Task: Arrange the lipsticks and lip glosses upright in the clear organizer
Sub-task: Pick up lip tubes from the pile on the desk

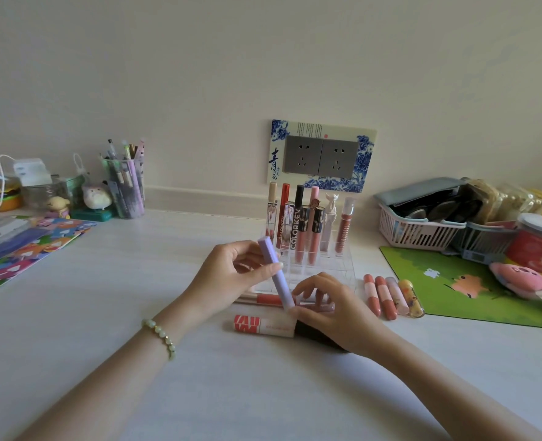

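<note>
A clear organizer (342, 265) stands mid-table by the wall with several lipsticks and glosses (301, 224) upright in its back rows. My left hand (231, 275) grips a lilac tube (274, 275), tilted, in front of the organizer. My right hand (330, 307) pinches the lower end of that same tube. A red-and-white tube (263, 324) lies flat just below my hands, and a coral gloss (266, 299) lies behind it, partly hidden. Several pink and orange tubes (390, 297) lie side by side to the right of the organizer.
A green mat (473, 284) with a pink plush (517, 278) lies at right, behind it a pink basket (415, 230) and a red jar (536, 246). A pen cup (126, 186), figurines and a colourful folder (24, 249) sit at left. Wall sockets (322, 159) are behind the organizer.
</note>
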{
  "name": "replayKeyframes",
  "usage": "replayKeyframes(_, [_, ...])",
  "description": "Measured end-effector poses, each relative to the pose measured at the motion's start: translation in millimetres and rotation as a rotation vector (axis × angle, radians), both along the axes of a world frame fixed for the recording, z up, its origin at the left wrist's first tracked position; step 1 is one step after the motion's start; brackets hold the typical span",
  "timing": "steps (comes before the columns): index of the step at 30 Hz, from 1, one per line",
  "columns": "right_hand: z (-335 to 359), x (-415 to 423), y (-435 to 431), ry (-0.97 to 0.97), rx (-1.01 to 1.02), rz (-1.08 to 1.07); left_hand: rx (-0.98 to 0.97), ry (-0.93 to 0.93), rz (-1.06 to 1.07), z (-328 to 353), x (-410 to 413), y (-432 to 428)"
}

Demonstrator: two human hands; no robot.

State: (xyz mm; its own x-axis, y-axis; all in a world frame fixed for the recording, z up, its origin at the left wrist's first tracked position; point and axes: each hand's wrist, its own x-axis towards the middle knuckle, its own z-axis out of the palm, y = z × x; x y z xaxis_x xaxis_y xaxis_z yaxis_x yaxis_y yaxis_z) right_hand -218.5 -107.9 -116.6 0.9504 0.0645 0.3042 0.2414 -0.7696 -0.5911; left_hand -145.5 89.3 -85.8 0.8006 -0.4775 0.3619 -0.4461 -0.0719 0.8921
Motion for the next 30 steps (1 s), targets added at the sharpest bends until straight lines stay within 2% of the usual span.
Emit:
replayKeyframes(5, [3.4, -0.5, 2.2, -0.017, 0.046, -0.014, 0.076, 0.041, 0.035, -8.9, 2.0, -2.4])
replayKeyframes(10, [-5.0, -0.3, 13.7, -0.027, -0.047, 0.018, 0.271, 0.102, -0.003, -6.4, 11.5, 12.0])
replayKeyframes(19, [-8.3, -2.0, 20.4, -0.063, -0.225, 0.036, 0.709, -0.146, 0.126, -21.3, 20.2, 42.5])
replayKeyframes(25, [-7.1, -5.4, 19.9, -0.058, -0.234, 0.006, 0.77, -0.263, 0.173, -20.5, 15.6, 37.7])
replayKeyframes(30, [-10.4, -0.6, 20.2, -0.061, -0.208, -0.013, 0.553, -0.286, 0.246, -10.4, 32.4, 28.2])
